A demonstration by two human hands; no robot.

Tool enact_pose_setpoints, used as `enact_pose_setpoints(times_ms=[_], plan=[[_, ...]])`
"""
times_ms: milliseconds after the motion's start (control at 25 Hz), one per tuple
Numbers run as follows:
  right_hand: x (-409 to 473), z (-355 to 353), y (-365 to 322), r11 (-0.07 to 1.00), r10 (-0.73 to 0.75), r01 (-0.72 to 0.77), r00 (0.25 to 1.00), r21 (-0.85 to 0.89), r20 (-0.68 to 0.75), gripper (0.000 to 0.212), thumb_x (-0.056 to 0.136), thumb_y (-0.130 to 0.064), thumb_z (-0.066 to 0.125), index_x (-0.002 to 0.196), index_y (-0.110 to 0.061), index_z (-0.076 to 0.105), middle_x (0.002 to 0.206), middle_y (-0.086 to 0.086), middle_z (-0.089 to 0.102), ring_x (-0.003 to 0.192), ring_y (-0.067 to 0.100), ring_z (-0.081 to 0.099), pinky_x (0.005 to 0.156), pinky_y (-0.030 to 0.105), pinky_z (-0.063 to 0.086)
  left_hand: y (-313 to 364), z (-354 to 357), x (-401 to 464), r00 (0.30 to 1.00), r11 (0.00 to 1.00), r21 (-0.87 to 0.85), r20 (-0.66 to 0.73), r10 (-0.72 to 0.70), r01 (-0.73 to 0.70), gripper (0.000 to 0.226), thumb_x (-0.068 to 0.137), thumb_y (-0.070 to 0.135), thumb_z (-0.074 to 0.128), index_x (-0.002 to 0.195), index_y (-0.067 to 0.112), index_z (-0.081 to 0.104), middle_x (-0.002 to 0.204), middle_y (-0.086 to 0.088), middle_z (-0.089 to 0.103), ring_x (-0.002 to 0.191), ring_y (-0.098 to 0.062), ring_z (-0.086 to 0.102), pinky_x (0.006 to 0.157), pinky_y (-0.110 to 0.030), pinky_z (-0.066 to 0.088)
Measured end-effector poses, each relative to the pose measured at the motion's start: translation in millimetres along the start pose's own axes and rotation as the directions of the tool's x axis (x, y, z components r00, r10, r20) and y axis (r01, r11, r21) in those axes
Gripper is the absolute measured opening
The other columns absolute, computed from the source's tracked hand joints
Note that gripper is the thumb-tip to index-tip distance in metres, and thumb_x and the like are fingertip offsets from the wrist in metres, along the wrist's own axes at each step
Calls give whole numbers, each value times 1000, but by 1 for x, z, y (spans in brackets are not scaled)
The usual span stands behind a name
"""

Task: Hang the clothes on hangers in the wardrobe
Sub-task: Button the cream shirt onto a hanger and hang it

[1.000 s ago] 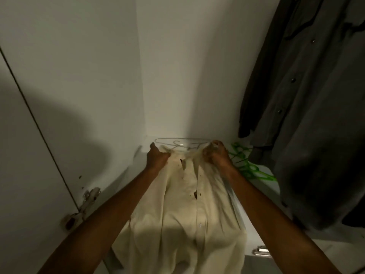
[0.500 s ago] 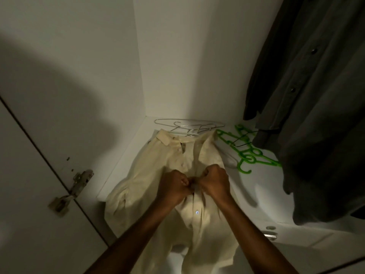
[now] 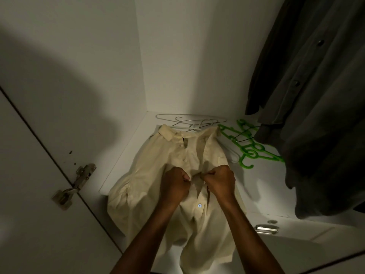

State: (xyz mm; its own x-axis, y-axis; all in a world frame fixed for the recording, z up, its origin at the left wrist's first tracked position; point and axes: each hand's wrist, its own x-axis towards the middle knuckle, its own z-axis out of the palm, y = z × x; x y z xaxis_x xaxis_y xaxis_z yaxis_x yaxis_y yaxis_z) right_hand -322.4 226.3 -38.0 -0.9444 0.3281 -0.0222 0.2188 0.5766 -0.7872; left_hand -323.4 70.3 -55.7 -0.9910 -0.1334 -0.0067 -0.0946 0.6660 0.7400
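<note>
Head view: fingers (image 3: 184, 177) pinching shirt (image 3: 138, 186)

I can read no text, label, brand, number or sign anywhere in my view; the light is dim, and none of the cloth, hangers or white wardrobe panels carries any legible marking.

cream shirt (image 3: 150, 175): soft matt cloth, creased. wire hangers (image 3: 189, 122): thin bare metal, faint sheen. green hangers (image 3: 250, 149): smooth glossy plastic. dark shirt (image 3: 316, 107): matt woven cloth. wardrobe shelf (image 3: 262, 186): smooth white laminate. door hinge (image 3: 79, 180): dull metal.
</note>
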Motion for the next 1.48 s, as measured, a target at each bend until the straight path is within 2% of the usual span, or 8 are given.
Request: enact_pose_setpoints(times_ms=[120,200,360,520,680,880,1120,1480], plan=[[2,-9,5,915,141,-170,984,366,106,11,79,-4,69,68,-1,70,67,20,72,60,35,72,63,46,64,5,-8,0,998,998,-56,53,-15,18,12,69,14,88,68,17,76,67,7,73,67,-7,69,72,-23,54],[1,-17,6,811,182,-273,958,517,222,14,85,9,62,74,3,69,75,25,72,65,35,71,60,40,64,10,-13,-1,995,997,-56,89,-41,46,9,71,11,86,69,14,78,68,2,75,66,-10,71,68,-24,55],[-3,-30,8,697,139,-327,935,638,326,14,79,18,67,90,10,71,78,17,72,63,22,70,56,30,59,16,-21,6,972,991,-53,208,-111,124,1,77,8,80,77,6,80,73,-6,76,73,-21,74,77,-31,61],[-3,-34,8,637,163,-376,919,672,360,18,76,14,71,93,8,73,77,18,73,64,22,71,62,30,61,15,-27,5,963,875,-415,200,-179,248,13,72,-3,86,79,-7,76,73,-18,76,71,-28,75,72,-33,63],[-2,-29,3,612,210,-411,908,676,362,19,77,12,70,94,5,75,80,19,73,62,21,71,59,28,61,18,-28,-5,984,769,-614,99,-148,177,12,75,-15,74,77,-3,75,74,-17,76,73,-31,76,68,-31,62],[-14,-16,1,560,177,-286,958,777,225,33,68,19,77,98,6,73,80,22,73,63,25,68,61,28,59,19,-17,-10,992,748,-652,85,-93,126,12,76,-6,78,76,6,80,73,-14,76,69,-28,75,69,-34,62],[-27,1,-1,708,46,-31,999,705,-2,40,65,18,81,99,-2,71,75,10,76,68,20,73,63,25,58,19,-9,-11,993,705,-700,93,-66,112,16,82,-5,77,78,11,80,76,-14,77,70,-22,75,63,-26,58],[-33,10,7,718,8,17,999,696,-33,41,68,15,83,101,-7,72,82,13,77,81,29,76,84,45,62,16,-12,-13,985,655,-737,160,-71,167,7,83,-6,77,90,-4,77,86,-25,75,69,-22,73,66,-25,61]])
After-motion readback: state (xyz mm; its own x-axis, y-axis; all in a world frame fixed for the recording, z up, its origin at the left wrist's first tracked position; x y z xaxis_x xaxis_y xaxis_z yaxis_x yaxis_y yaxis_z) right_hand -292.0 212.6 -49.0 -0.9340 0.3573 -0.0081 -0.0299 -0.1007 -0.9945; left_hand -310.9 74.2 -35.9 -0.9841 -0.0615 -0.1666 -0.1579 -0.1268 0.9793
